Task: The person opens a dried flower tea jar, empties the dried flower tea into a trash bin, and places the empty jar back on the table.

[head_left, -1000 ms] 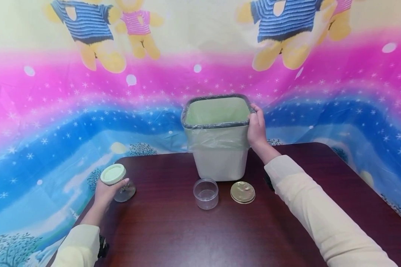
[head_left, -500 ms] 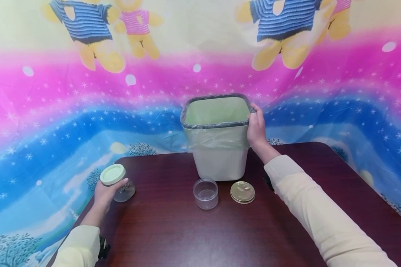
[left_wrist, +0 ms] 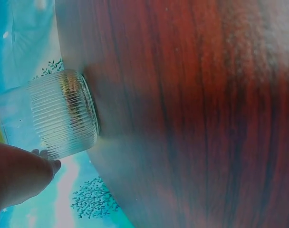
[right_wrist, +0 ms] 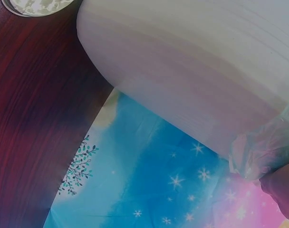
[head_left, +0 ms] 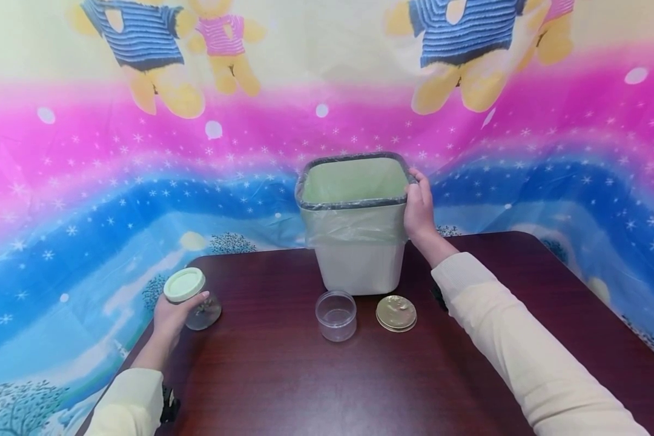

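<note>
At the table's left edge my left hand (head_left: 170, 318) grips a clear ribbed jar (left_wrist: 63, 114) with a pale green lid (head_left: 184, 283); a layer of small brownish bits lies at its bottom. My right hand (head_left: 419, 209) holds the right rim of a pale trash bin (head_left: 360, 266), its fingers at the upper edge. A thin clear bag (head_left: 354, 225) with a grey band lines the bin and folds over its rim. In front of the bin stands an open clear plastic tub (head_left: 336, 318). Right of the tub lies a gold round lid (head_left: 396, 313), seemingly stacked on another disc.
The dark red wooden table (head_left: 283, 381) has a rounded far edge. Behind it hangs a printed cloth (head_left: 327, 133) with bears and snowflakes, close to the bin's back. A dark strap (head_left: 169, 404) sits at the left wrist.
</note>
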{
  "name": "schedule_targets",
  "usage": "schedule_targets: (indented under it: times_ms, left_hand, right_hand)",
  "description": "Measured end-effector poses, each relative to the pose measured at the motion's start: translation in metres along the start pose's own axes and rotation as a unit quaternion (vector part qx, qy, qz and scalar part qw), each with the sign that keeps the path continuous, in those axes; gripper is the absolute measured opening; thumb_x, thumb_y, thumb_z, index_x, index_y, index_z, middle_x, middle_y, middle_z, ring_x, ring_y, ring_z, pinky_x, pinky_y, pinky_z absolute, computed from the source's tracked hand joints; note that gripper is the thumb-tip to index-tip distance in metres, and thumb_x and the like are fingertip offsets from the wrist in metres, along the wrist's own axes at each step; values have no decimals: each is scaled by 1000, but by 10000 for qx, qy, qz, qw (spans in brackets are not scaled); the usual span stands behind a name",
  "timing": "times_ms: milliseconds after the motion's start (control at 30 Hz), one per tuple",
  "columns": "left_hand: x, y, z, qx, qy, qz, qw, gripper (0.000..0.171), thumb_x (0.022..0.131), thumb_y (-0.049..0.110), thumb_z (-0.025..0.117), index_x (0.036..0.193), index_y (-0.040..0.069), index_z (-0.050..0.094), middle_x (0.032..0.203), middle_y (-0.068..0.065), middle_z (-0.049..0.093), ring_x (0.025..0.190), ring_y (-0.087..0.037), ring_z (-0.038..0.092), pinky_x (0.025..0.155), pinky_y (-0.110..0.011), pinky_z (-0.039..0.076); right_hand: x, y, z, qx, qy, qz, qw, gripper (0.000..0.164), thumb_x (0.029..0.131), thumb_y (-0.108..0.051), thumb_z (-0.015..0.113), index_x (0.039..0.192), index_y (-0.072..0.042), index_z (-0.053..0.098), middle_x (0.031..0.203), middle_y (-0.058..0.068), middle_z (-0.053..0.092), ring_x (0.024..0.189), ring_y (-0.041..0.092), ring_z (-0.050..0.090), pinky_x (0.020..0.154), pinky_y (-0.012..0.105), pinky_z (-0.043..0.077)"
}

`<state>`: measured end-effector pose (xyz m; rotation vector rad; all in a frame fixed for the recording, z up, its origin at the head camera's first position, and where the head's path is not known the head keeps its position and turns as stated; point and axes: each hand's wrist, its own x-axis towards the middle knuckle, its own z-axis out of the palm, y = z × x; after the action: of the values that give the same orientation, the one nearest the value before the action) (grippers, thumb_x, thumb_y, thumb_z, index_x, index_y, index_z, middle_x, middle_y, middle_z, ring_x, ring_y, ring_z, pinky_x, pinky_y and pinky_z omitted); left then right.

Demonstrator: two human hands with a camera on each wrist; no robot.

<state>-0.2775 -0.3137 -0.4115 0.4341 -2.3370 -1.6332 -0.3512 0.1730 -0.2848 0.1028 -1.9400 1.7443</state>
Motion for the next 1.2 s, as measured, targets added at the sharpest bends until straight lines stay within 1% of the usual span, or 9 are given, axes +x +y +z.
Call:
schedule_targets:
  times_ms: [167, 333, 433, 567, 700, 933, 1200]
  left_hand:
    - [-2, 1, 0, 15, -62, -18, 10000, 103, 82, 37, 79, 153, 1, 13, 149, -24, 30, 134, -38, 31, 108, -56, 29]
    - [-4, 4, 2, 32, -106, 35, 9999, 100, 82, 36, 79, 152, 1, 18, 146, -23, 34, 132, -37, 33, 108, -54, 29]
    - [-6, 6, 3, 25, -134, 64, 9999, 98, 82, 36, 79, 152, 1, 20, 145, -22, 35, 131, -36, 35, 107, -54, 30]
    - [-7, 12, 7, 65, -211, 120, 9997, 98, 82, 36, 79, 152, 2, 18, 145, -23, 35, 132, -36, 35, 107, -55, 31]
    - [-9, 17, 12, 113, -278, 151, 9994, 99, 82, 33, 80, 152, 0, 19, 144, -24, 36, 132, -37, 35, 108, -53, 30]
    - [-20, 23, 19, 242, -564, 144, 9980, 98, 82, 31, 79, 151, -2, 18, 144, -25, 36, 132, -37, 34, 108, -54, 29]
    - [-27, 25, 26, 103, -933, 208, 9954, 96, 82, 31, 79, 150, 0, 20, 144, -22, 37, 133, -35, 34, 108, -53, 30]
  right_hand:
    - [1, 1, 0, -32, 54, -26, 10000, 54, 92, -16, 27, 144, -5, 36, 155, 3, 30, 132, 24, 34, 105, 40, 29]
    - [0, 1, 1, -78, 77, -34, 9999, 56, 90, -17, 28, 144, -4, 36, 155, 5, 30, 131, 24, 34, 105, 41, 28]
    - [0, 1, 1, -108, 80, -42, 9999, 56, 90, -17, 28, 144, -4, 36, 155, 5, 30, 132, 23, 33, 106, 40, 27]
    - [1, 0, 1, -84, 108, -13, 9999, 55, 91, -16, 28, 145, -4, 35, 155, 4, 30, 132, 22, 33, 107, 40, 28]
    - [1, -1, 1, -83, 112, 26, 9999, 54, 92, -16, 28, 144, -5, 35, 155, 3, 30, 131, 22, 34, 106, 40, 29]
    - [0, -2, 2, -108, 97, 15, 9999, 54, 92, -16, 28, 144, -5, 36, 155, 4, 30, 131, 23, 35, 106, 40, 29]
    - [1, 0, 2, -28, 66, -40, 10000, 53, 92, -15, 27, 143, -4, 36, 155, 4, 30, 131, 23, 34, 105, 39, 28]
